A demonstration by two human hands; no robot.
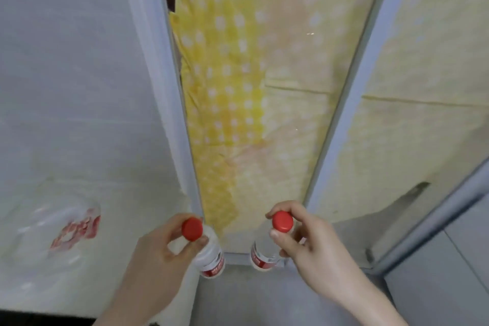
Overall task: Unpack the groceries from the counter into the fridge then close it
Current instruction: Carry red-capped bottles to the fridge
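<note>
My left hand is pinching one clear red-capped plastic bottle by its neck; my right hand is pinching a second clear red-capped bottle, both hanging before a yellow dotted cloth

A yellow curtain with pale dots fills the view from centre to twelve o'clock, between two grey frame posts. Grey floor lies at six o'clock, a pale wall at nine.
</note>
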